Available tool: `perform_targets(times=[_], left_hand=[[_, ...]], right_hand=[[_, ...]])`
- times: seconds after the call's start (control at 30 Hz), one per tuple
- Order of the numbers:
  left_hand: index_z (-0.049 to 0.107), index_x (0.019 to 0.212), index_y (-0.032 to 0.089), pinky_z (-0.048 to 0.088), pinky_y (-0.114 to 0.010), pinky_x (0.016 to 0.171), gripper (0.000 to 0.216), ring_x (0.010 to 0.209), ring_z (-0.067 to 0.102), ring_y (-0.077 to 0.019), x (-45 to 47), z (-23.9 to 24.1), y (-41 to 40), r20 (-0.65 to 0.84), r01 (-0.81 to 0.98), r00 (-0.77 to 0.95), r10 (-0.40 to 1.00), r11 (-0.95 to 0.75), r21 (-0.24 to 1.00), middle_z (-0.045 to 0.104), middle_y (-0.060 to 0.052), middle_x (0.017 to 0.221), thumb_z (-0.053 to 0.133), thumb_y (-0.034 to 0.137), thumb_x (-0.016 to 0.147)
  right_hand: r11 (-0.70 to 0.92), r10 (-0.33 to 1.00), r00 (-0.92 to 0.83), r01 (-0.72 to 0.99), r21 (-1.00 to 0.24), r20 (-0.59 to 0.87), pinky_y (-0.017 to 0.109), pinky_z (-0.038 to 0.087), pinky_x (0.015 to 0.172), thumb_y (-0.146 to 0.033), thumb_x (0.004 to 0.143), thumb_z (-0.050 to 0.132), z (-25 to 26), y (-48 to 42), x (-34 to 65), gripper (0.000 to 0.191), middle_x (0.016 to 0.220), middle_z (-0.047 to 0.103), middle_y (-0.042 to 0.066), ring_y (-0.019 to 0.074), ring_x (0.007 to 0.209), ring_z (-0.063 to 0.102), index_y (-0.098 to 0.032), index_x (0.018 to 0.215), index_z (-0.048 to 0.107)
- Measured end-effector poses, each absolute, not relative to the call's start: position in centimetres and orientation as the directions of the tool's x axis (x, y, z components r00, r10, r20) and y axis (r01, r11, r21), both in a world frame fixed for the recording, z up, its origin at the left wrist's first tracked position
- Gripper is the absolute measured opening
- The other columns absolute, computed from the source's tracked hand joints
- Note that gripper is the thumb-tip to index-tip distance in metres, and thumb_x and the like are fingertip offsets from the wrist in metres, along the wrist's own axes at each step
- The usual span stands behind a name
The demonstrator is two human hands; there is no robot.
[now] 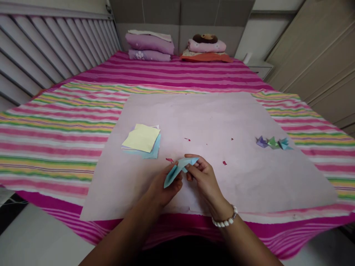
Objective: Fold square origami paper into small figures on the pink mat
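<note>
A light blue piece of folded paper [180, 167] is held between both hands, above the near middle of a large pale sheet [210, 118]. My left hand [168, 184] grips its lower left end, fingers curled beneath and thumb on top. At the right end, my right hand [201, 171] pinches the paper between thumb and fingers; a white bead bracelet [226, 222] circles that wrist. Left of the hands lies a stack of square papers, with a pale yellow sheet [142, 137] on top and light blue paper [155, 148] sticking out.
Small folded paper figures stand in a row at right: purple [261, 142], green [273, 143] and blue [284, 143]. Red scraps [224, 163] dot the pale sheet. Below it is a striped bedspread [55, 147]. Folded purple bedding [149, 44] and a pink folded pile [206, 46] sit by the headboard.
</note>
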State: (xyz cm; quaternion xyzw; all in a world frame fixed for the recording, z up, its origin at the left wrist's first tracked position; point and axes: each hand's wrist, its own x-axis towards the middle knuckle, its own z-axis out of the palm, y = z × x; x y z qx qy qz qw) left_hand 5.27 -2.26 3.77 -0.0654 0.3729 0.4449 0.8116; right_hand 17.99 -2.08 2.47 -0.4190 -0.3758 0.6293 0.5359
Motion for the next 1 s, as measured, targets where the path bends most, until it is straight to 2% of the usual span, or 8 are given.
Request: perform_targets(times=[0.1, 0.17, 0.37, 0.53, 0.67, 0.77, 0.9, 1.0], left_hand=[[0.049, 0.063, 0.016, 0.029, -0.015, 0.036, 0.024, 0.037, 0.039, -0.0038, 5.3, 3.6, -2.3, -0.672, -0.743, 0.23, 0.704, 0.573, 0.346, 0.043, 0.006, 0.045, 0.054, 0.016, 0.086], [0.052, 0.065, 0.017, 0.032, -0.017, 0.038, 0.019, 0.04, 0.042, -0.0052, 5.3, 3.5, -2.4, -0.641, -0.691, 0.138, 0.755, 0.537, 0.484, 0.046, 0.006, 0.047, 0.063, 0.021, 0.08], [0.055, 0.063, 0.019, 0.037, -0.023, 0.047, 0.025, 0.051, 0.047, -0.0102, 5.6, 3.5, -2.8, -0.46, -0.591, 0.025, 0.887, 0.384, 0.709, 0.049, 0.004, 0.054, 0.073, 0.036, 0.069], [0.054, 0.061, 0.018, 0.032, -0.021, 0.051, 0.03, 0.052, 0.038, -0.0083, 5.1, 3.5, -3.1, -0.172, -0.259, -0.215, 0.961, 0.113, 0.959, 0.043, 0.006, 0.054, 0.068, 0.04, 0.075], [0.061, 0.064, 0.018, 0.034, -0.022, 0.054, 0.025, 0.057, 0.043, -0.0097, 4.9, 3.8, -3.5, -0.011, -0.063, -0.24, 0.971, -0.005, 0.998, 0.049, 0.004, 0.06, 0.065, 0.038, 0.078], [0.067, 0.074, 0.019, 0.037, -0.023, 0.057, 0.016, 0.061, 0.048, -0.0106, 4.8, 4.2, -3.7, 0.046, -0.013, -0.202, 0.978, -0.05, 0.999, 0.056, 0.002, 0.068, 0.067, 0.034, 0.077], [0.07, 0.095, 0.02, 0.04, -0.024, 0.058, 0.027, 0.064, 0.051, -0.0122, 4.6, 4.3, -3.5, -0.023, -0.151, -0.117, 0.993, 0.005, 0.989, 0.061, 0.0, 0.074, 0.064, 0.04, 0.078], [0.069, 0.098, 0.02, 0.039, -0.024, 0.058, 0.029, 0.067, 0.052, -0.0119, 4.3, 4.2, -3.2, -0.089, -0.278, -0.091, 0.992, 0.061, 0.959, 0.062, -0.001, 0.076, 0.061, 0.041, 0.081]], right_hand=[[-0.118, 0.991, -0.105, -0.355, -0.928, -0.085, 0.022, 0.038, 0.046, -0.029, 0.071, 0.073, 2.6, -2.3, 17.9, 0.037, 0.073, 0.062, -0.003, 0.0076, 0.048, 0.05, -0.02, 0.105, 0.062], [-0.113, 0.989, -0.133, -0.36, -0.926, -0.069, 0.022, 0.039, 0.047, -0.029, 0.07, 0.074, 2.7, -2.5, 17.9, 0.041, 0.079, 0.062, -0.002, 0.0076, 0.05, 0.051, -0.022, 0.108, 0.061], [-0.118, 0.983, -0.174, -0.356, -0.927, -0.059, 0.022, 0.04, 0.047, -0.03, 0.068, 0.077, 2.7, -2.7, 17.9, 0.037, 0.075, 0.062, -0.002, 0.0085, 0.05, 0.049, -0.021, 0.101, 0.062], [-0.188, 0.973, -0.199, -0.411, -0.892, -0.114, 0.022, 0.037, 0.045, -0.032, 0.072, 0.073, 2.7, -2.5, 17.9, 0.039, 0.07, 0.062, -0.002, 0.0074, 0.044, 0.049, -0.019, 0.107, 0.062], [-0.2, 0.969, -0.216, -0.406, -0.892, -0.119, 0.021, 0.037, 0.042, -0.025, 0.064, 0.08, 2.7, -2.5, 17.6, 0.035, 0.071, 0.063, -0.004, 0.0051, 0.038, 0.047, -0.018, 0.094, 0.064], [-0.228, 0.968, -0.195, -0.403, -0.886, -0.16, 0.02, 0.038, 0.043, -0.026, 0.066, 0.078, 2.4, -2.5, 17.5, 0.023, 0.055, 0.059, -0.005, 0.0081, 0.039, 0.05, -0.017, 0.08, 0.062], [-0.279, 0.958, -0.195, -0.457, -0.845, -0.211, 0.021, 0.042, 0.046, -0.028, 0.067, 0.077, 2.0, -2.3, 17.9, 0.024, 0.055, 0.063, -0.002, 0.0107, 0.046, 0.056, -0.016, 0.083, 0.064], [-0.28, 0.958, -0.201, -0.502, -0.818, -0.205, 0.021, 0.043, 0.049, -0.027, 0.067, 0.077, 1.7, -2.1, 18.2, 0.022, 0.059, 0.064, -0.001, 0.0107, 0.05, 0.057, -0.016, 0.081, 0.065]])
